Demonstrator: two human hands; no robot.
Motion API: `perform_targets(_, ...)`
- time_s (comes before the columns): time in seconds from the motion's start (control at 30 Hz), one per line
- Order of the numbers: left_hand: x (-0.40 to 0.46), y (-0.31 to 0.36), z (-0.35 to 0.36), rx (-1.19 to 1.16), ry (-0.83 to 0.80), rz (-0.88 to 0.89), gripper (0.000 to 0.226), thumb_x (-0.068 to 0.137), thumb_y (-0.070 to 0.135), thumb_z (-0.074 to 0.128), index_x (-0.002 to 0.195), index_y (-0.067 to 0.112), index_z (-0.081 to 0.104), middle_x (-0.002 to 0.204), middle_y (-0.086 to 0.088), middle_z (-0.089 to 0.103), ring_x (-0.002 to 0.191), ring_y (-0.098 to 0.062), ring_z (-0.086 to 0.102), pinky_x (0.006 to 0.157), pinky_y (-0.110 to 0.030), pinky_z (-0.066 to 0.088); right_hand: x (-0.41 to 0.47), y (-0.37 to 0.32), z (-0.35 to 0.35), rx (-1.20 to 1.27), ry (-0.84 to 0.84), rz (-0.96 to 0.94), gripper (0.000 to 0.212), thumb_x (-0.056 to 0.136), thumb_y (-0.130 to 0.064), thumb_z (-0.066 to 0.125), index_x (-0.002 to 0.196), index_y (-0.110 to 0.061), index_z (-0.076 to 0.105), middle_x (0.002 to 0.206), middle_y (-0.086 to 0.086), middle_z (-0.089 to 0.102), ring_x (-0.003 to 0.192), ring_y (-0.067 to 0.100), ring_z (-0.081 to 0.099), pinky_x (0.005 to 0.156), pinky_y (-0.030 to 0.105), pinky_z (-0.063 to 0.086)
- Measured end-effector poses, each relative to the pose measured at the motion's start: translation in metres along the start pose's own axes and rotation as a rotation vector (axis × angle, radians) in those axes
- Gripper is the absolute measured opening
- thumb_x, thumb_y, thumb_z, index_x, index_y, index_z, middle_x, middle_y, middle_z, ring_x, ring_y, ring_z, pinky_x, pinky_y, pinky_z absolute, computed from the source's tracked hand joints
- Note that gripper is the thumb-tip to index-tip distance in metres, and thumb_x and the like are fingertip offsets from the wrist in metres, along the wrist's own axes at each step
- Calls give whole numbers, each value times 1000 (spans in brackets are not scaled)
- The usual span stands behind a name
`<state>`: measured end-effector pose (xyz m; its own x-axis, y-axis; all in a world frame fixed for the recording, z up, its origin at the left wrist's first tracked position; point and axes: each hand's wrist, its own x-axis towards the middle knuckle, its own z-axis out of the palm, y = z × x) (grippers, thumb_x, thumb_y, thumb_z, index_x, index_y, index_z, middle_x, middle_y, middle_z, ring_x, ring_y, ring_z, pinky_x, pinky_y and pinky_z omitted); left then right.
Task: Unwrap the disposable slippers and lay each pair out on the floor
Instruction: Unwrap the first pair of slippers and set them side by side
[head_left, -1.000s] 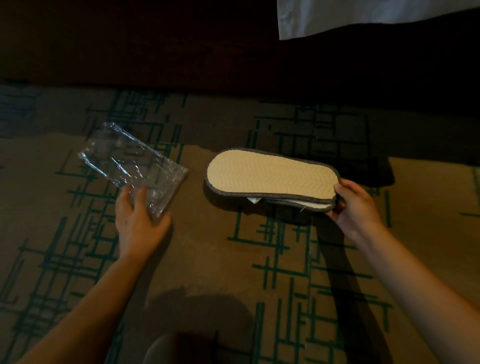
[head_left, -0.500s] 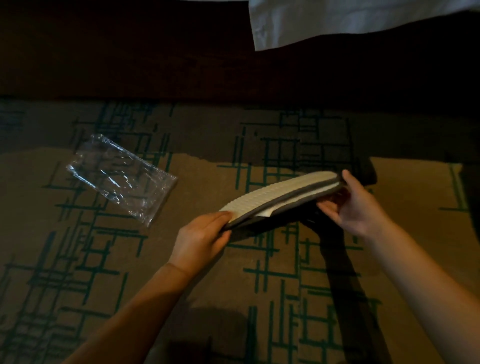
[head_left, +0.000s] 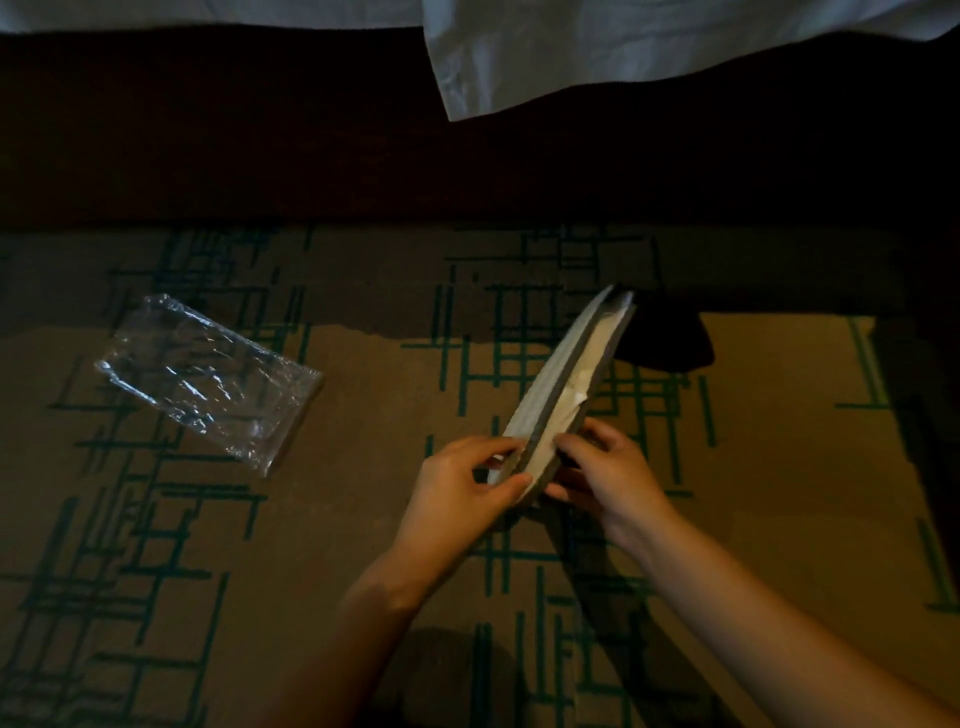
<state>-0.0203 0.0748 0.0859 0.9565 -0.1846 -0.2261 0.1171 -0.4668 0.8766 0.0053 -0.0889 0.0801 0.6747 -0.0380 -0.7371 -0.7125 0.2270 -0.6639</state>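
Your left hand (head_left: 462, 488) and right hand (head_left: 608, 475) pinch the near end of the stacked slippers (head_left: 563, 384), held on edge at frame centre. The plastic wrapper (head_left: 208, 382) lies empty at left on the carpet (head_left: 779, 467).

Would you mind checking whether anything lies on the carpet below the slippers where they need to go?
Nothing visible does: the patterned carpet beneath the grey-edged white slippers is bare; the clear plastic wrapper lies well left.
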Motion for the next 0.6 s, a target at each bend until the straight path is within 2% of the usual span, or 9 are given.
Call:
perform_targets(0.07, 4, -6, -1, -179, 84, -104, 34, 77, 26, 71, 92, 55, 62, 92, 24, 69, 91, 9, 64, 69, -2, 49, 1, -3, -12, 12, 32, -10, 19, 88, -12, 60, 106, -19, 61, 90, 5, 70, 75, 17, 68, 46, 21, 54)
perform_targets(0.13, 9, -13, -2, -359, 200, -210, 30, 78, 19, 70, 91, 45, 64, 86, 15, 74, 82, 4, 69, 63, -8, 53, 1, -8, -29, -16, 106, -38, 17, 87, -10, 61, 98, -22, 58, 81, -1, 66, 69, 13, 64, 45, 22, 52)
perform_targets(0.27, 16, -28, 2, -543, 268, -327, 28, 84, 12, 63, 90, 39, 63, 84, 14, 76, 77, -3, 72, 58, -14, 55, 1, -16, -70, -47, 254, -105, 20, 87, -9, 61, 89, -28, 56, 81, -8, 59, 72, 9, 58, 52, 24, 48)
perform_targets(0.33, 16, -31, 9, -614, 266, -382, 26, 84, 12, 62, 91, 37, 64, 86, 11, 77, 81, -5, 72, 59, -16, 56, -2, -17, -87, -18, 291, -107, 17, 87, -9, 61, 94, -25, 59, 84, -12, 57, 75, 6, 56, 55, 25, 48)
perform_targets(0.4, 18, -34, 21, -658, 254, -448, 23, 85, 11, 62, 93, 32, 66, 84, 6, 77, 81, -7, 73, 59, -19, 57, -5, -17, -96, 15, 304, -120, 27, 88, -9, 60, 112, -21, 57, 86, -14, 56, 76, 5, 55, 57, 25, 48)
perform_targets(0.47, 17, -33, 37, -630, 198, -516, 24, 86, 13, 60, 108, 22, 65, 87, 2, 76, 80, -11, 72, 59, -19, 56, -9, -16, -98, 51, 271, -125, 34, 89, -9, 59, 119, -22, 53, 88, -11, 58, 77, 8, 58, 56, 25, 49)
perform_targets(0.57, 13, -28, 46, -186, 189, -437, 39, 88, 30, 57, 126, 19, 55, 112, 4, 63, 86, -1, 63, 61, -5, 47, -14, -15, -92, 63, 176, -127, 27, 89, -8, 58, 109, -25, 53, 89, -5, 63, 77, 12, 62, 53, 24, 51)
perform_targets(0.6, 11, -28, 44, -129, 203, -369, 40, 87, 36, 56, 125, 24, 55, 113, 7, 60, 87, 4, 62, 61, -1, 46, -14, -14, -89, 49, 146, -131, 22, 89, -7, 58, 103, -23, 55, 86, -4, 64, 74, 11, 64, 50, 23, 52)
